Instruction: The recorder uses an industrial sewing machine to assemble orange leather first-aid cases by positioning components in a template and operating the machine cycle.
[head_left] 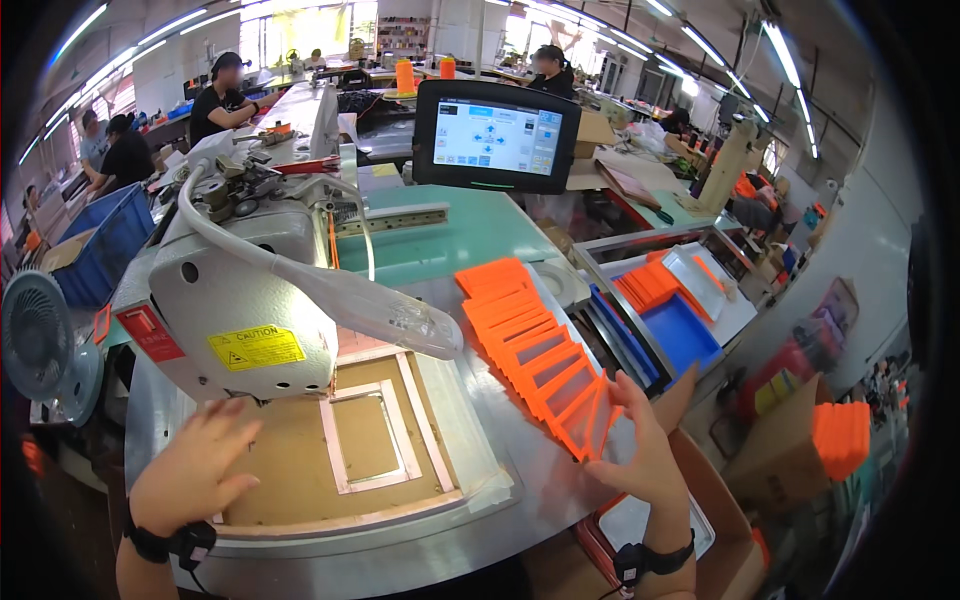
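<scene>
Holds left hand [197, 470] over tan board [285, 465], beside machine [270, 300], with fingers spread and empty. With right hand [640, 445], has end frame [598, 424] of fanned orange row [522, 338], on table [548, 498], between wide-set thumb and fingers; cannot tell whether gripped.

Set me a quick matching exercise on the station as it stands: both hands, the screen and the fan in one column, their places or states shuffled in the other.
Things:
1. Left hand
2. Right hand
3. Screen
4. Fan

Places or states:
A. Lit, in a black casing
B. At the near end of the overlapping row of orange-framed pieces
C. At the far left of the picture, below a blue crate
D. Holding nothing, fingers spread by the left part of the tan board

Right pairs: 1-D, 2-B, 3-A, 4-C
</scene>
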